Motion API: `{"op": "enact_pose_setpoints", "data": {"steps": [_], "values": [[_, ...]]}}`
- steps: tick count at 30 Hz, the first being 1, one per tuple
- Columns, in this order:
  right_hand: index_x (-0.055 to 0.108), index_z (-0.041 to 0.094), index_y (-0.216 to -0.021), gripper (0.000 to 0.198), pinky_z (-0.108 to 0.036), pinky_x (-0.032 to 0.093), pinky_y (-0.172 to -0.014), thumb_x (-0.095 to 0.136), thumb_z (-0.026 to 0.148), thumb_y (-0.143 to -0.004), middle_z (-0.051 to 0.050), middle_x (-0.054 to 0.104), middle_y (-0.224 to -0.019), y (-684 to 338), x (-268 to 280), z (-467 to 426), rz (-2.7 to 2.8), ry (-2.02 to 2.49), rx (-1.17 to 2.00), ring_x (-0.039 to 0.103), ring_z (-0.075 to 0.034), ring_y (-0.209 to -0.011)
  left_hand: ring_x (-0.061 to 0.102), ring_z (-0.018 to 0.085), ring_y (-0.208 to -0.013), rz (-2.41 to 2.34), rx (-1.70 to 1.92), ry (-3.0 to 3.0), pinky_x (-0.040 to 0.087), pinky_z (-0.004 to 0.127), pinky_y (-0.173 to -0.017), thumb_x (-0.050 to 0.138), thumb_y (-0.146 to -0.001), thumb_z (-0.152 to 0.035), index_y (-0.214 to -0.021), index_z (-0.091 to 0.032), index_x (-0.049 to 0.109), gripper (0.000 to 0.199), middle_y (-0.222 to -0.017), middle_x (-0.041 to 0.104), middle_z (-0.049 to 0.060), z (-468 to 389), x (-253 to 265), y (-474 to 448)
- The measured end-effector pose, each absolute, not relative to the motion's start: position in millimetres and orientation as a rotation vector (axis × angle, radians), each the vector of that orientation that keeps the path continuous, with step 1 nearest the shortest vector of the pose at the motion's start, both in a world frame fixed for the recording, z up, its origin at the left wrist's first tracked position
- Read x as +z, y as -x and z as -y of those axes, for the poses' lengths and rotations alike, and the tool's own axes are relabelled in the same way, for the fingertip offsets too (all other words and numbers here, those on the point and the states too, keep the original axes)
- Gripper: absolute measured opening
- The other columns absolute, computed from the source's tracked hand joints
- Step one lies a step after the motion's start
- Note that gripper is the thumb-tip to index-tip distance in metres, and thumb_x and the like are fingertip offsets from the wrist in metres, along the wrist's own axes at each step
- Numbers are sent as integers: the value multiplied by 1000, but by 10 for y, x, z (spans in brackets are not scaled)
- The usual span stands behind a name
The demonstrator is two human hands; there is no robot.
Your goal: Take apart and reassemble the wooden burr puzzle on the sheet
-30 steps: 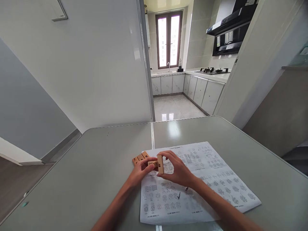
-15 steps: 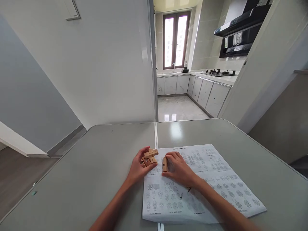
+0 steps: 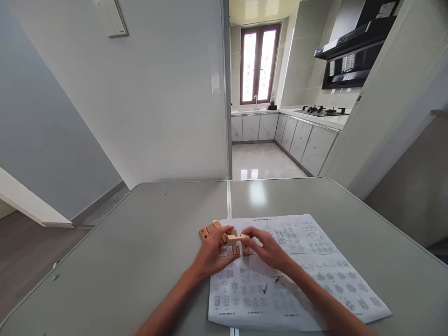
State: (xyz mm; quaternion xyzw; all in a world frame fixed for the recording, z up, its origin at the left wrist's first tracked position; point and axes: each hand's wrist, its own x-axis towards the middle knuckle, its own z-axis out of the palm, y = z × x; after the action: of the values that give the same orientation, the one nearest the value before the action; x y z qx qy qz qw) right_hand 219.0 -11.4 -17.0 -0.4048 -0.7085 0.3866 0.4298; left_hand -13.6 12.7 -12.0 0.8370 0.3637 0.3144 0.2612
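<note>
My left hand (image 3: 213, 255) is closed around small notched wooden puzzle pieces (image 3: 235, 250), its thumb below and fingers above. Close beside it, my right hand (image 3: 269, 249) pinches a light wooden puzzle piece (image 3: 232, 240) that lies level across the others. The pieces meet between both hands; the fingers partly hide how they fit together. Behind the left hand, a flat brown wooden piece (image 3: 207, 230) with grooves and dark marks shows in part. Under the hands lies a large printed sheet (image 3: 252, 317) with rows of small diagrams.
The grey table (image 3: 157, 233) has a metal seam (image 3: 228, 200) down its middle. Dark small marks or bits (image 3: 264, 289) show on the sheet. A small green speck (image 3: 54, 277) sits at the left edge. Beyond are a partition and a kitchen.
My right hand has brought its wooden piece left against the pieces in my left hand, which has shifted slightly right. The flat brown wooden piece now shows behind the left hand. The view tilted slightly.
</note>
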Motion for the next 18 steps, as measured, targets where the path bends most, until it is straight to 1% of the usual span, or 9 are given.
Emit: {"op": "enact_pose_setpoints", "data": {"steps": [3,5,7,8,11,14,16,18], "values": [[61,22,-103,38,-30,48,-72,48,57,-102,-2,62,-82,-2273,-132,57,1590,1018,1041,58,-19,-77,58,31,-127,-1058,856,-2316,49,49,-108,86,-76,-35,-141,-30,49,75,-135,62,9,-162,-151,146],[62,22,-101,41,-28,44,-65,47,60,-101,1,55,-76,-2337,-154,0,1500,1106,1015,51,-17,-69,55,33,-132,-1095,843,-2331,48,51,-110,88,-73,-37,-142,-30,50,79,-136,61,10,-175,-188,137],[58,22,-89,44,-28,39,-60,43,62,-101,3,47,-68,-2403,-212,-59,1482,1213,962,44,-16,-63,51,34,-135,-1110,811,-2340,49,53,-110,89,-72,-38,-143,-31,51,81,-136,61,10,-178,-235,118],[53,23,-80,47,-28,37,-59,39,62,-102,4,45,-66,-2434,-245,-85,1507,1267,918,42,-15,-61,50,34,-137,-1115,793,-2341,51,53,-109,89,-72,-38,-144,-31,51,82,-136,61,10,-179,-258,107],[40,23,-67,49,-28,32,-56,35,56,-103,4,42,-61,-2508,-327,-133,1669,1421,771,39,-15,-57,46,34,-141,-1160,755,-2361,52,54,-107,87,-74,-40,-144,-31,51,79,-138,59,11,-179,-306,78],[40,23,-63,47,-28,27,-54,43,53,-100,4,46,-56,-2527,-344,-126,1775,1486,725,39,-14,-53,43,36,-143,-1226,744,-2433,46,56,-111,86,-74,-44,-142,-30,53,77,-139,59,12,-186,-297,68],[46,23,-65,45,-28,28,-55,45,52,-99,3,54,-58,-2509,-327,-102,1827,1520,706,44,-15,-54,43,37,-143,-1235,741,-2492,42,57,-113,87,-72,-48,-143,-30,52,81,-141,59,12,-195,-266,79],[56,23,-74,42,-28,31,-58,43,53,-100,1,64,-64,-2480,-306,-76,1878,1550,685,53,-17,-58,43,38,-142,-1228,734,-2533,39,57,-113,87,-70,-55,-144,-30,49,87,-145,56,12,-213,-232,107]]}}
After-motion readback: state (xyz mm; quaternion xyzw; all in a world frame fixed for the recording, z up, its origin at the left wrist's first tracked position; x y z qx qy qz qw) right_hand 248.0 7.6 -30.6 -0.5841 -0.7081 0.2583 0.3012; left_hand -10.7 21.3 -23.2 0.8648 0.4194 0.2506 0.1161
